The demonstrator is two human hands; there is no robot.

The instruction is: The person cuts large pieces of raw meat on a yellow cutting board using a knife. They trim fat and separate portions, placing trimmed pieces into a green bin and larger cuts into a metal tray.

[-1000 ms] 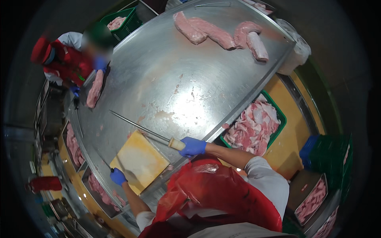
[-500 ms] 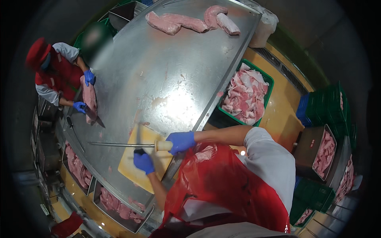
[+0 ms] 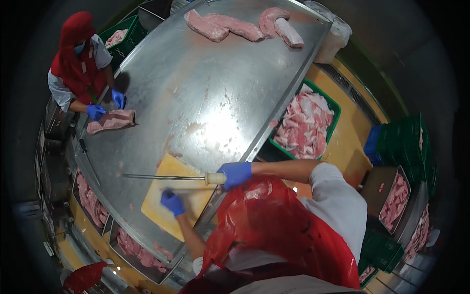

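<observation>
My right hand [image 3: 235, 175], in a blue glove, is closed round the pale handle of a sharpening steel [image 3: 164, 177]. The long rod points left across a yellow cutting board [image 3: 164, 215] on the metal table's near edge. Just below the rod, my left hand [image 3: 172, 202], also blue-gloved, is closed on a knife. Its blade [image 3: 193, 190] is a blurred streak pointing right, under the steel; whether the two touch, I cannot tell. The knife's handle is mostly hidden in my fist.
Across the metal table [image 3: 161, 93], a co-worker [image 3: 81, 68] handles a meat piece [image 3: 112, 121]. Another knife [image 3: 88, 159] lies near the left edge. Long meat pieces [image 3: 235, 27] rest at the far end. A green crate [image 3: 334, 125] of trimmings stands right; meat-filled metal bins [image 3: 139, 252] stand at lower left.
The knife in my left hand has swung from pointing away, across the rod, to pointing right below it. My right hand still holds the steel. The co-worker's meat piece has been turned crosswise.
</observation>
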